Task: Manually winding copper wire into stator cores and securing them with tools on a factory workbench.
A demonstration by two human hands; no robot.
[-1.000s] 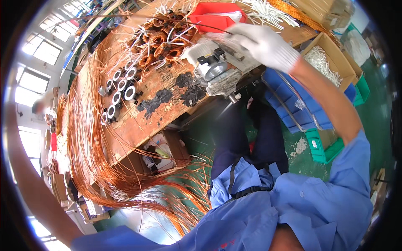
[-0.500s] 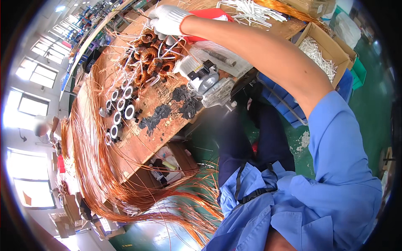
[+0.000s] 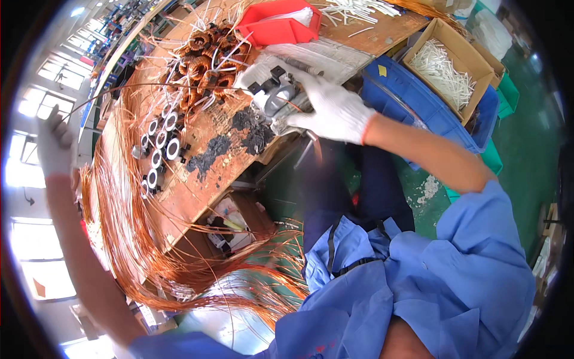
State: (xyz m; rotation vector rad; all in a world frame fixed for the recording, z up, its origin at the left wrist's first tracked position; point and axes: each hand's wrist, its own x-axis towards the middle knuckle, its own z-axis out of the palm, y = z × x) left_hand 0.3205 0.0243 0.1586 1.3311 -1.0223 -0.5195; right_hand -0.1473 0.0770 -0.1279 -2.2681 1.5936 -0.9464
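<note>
At left, the left hand (image 3: pixel 55 142) grips a wire (image 3: pixel 156 84), probably light, springy, best held near its end; right hand (image 3: pixel 338 109) spread at the machine (image 3: pixel 274 102), grip unclear.

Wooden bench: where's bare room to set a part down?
Wooden bench: mostly bare right of the red plastic bin, below the loose white tubes; also a scuffed strip between white ring cores and front edge, thin strands nearby. Crowded: left end under long copper strands, back under wound copper coils, around the grey metal fixture by the white-gloved right hand.
</note>
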